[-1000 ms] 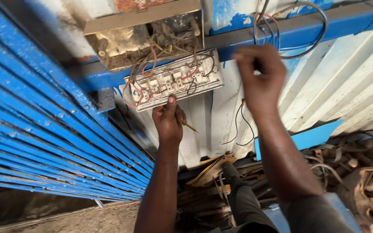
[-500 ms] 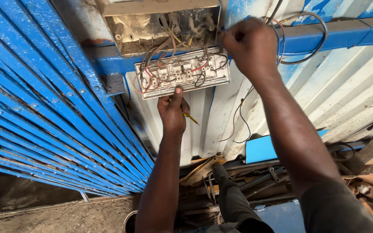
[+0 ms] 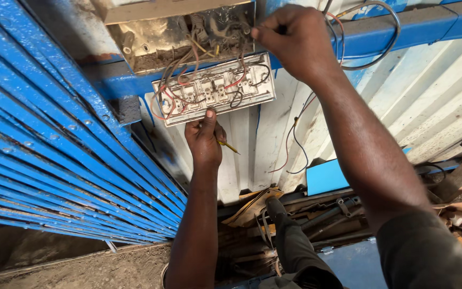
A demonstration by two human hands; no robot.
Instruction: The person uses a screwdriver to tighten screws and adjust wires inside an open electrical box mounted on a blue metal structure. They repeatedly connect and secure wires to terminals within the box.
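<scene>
Head view: left hand (image 3: pixel 204 138) holds switch plate (image 3: pixel 215 88); right hand (image 3: pixel 295 40) pinches wires in wall box (image 3: pixel 151 48)

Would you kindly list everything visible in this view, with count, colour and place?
Switch plate: one, white, its wired back showing, hanging below the wall box.
Wall box: one, rusty, open, top centre.
Wires: several, red, black and grey, looping at top right.
Screwdriver: one, yellow, in the left hand.
Corrugated sheet: blue, left side.
Scrap pile: brown and grey, lower centre.
Left hand: supports the plate's lower edge.
Right hand: pinches wiring by the box.
</scene>
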